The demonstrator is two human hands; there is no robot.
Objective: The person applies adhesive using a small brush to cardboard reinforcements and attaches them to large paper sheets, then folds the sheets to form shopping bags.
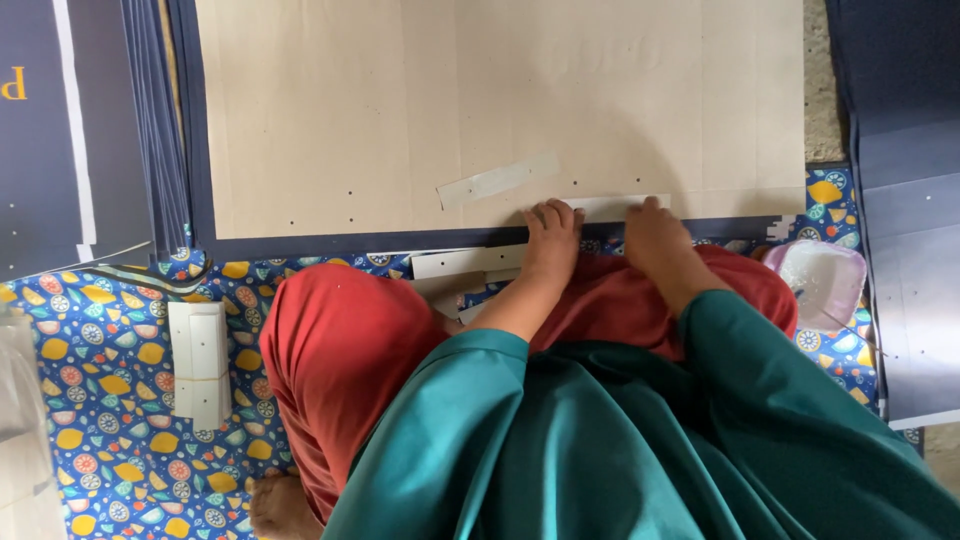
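Your left hand [552,232] and right hand [650,232] press flat, fingers spread and grasping nothing, pinning the white strip [610,206] along the cardboard sheet [400,110] at 6 o'clock.

A large tan cardboard sheet [420,110] with a dark blue border lies flat at top centre, a pale tape strip [497,180] stuck on it, while a dark blue printed panel [40,130] with a white stripe lies at upper left.
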